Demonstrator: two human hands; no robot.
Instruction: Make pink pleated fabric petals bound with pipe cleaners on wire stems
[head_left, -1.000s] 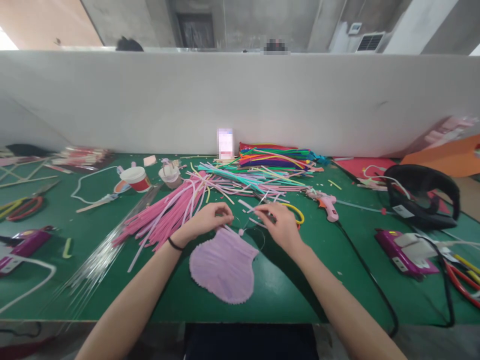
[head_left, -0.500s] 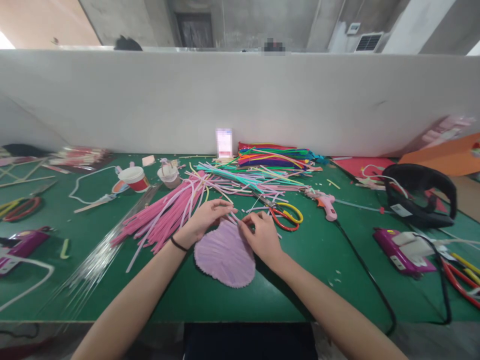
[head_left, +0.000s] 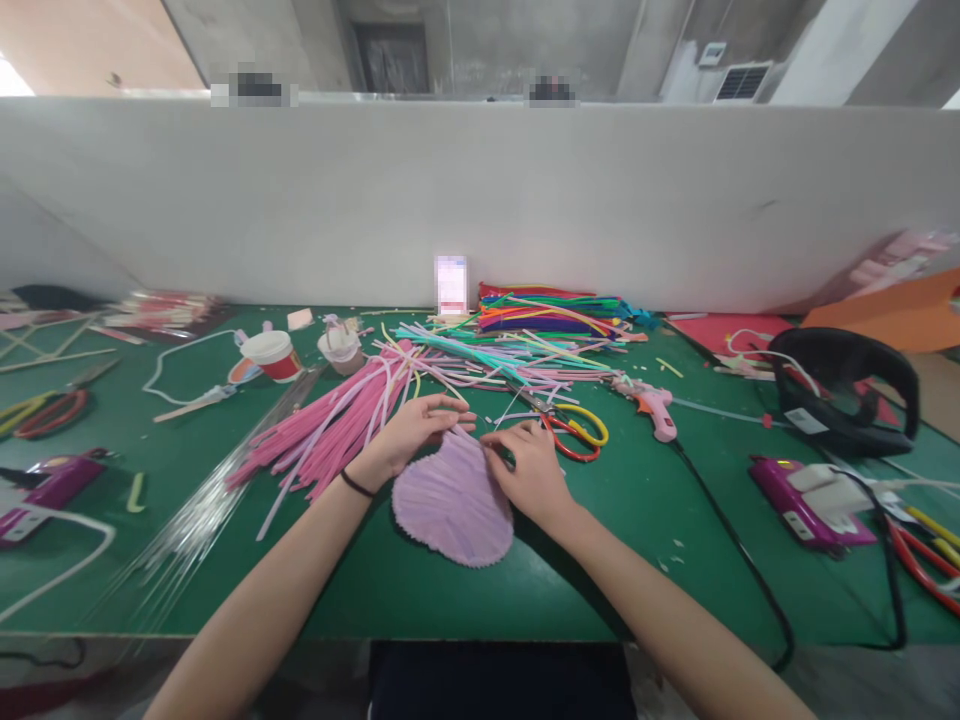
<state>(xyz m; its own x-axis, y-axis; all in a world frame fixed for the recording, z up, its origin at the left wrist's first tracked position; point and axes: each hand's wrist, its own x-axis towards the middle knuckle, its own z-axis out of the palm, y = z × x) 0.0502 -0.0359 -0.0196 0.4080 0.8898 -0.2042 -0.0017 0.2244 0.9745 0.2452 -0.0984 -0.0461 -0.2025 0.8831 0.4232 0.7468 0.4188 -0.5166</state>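
A lilac petal-shaped piece of fuzzy pipe cleaners (head_left: 454, 505) lies on the green table in front of me, its wide, ruffled edge towards me. At its narrow far end, my left hand (head_left: 416, 435) is closed, thumb and fingers pinching the gathered tip. My right hand (head_left: 531, 470) rests along the upper right edge, its fingers bent in and gripping that side. The fingertips hide part of the tip. Just left of my left hand spreads a bundle of pink pipe cleaners (head_left: 322, 430). Scissors with red and yellow handles (head_left: 581, 435) lie beyond my right hand.
Multicoloured pipe cleaners (head_left: 555, 325) are heaped at the back, near a lit phone (head_left: 451, 287). A pink glue gun (head_left: 658, 412) with a black cord lies right. Cups (head_left: 274, 355), clear sticks (head_left: 195, 520), a power strip (head_left: 810, 505) and a black headset (head_left: 840, 390) surround the workspace.
The fingers at the petal's tip have shifted slightly, and the thin strands that stuck up between my hands show less. The petal stays in nearly the same place.
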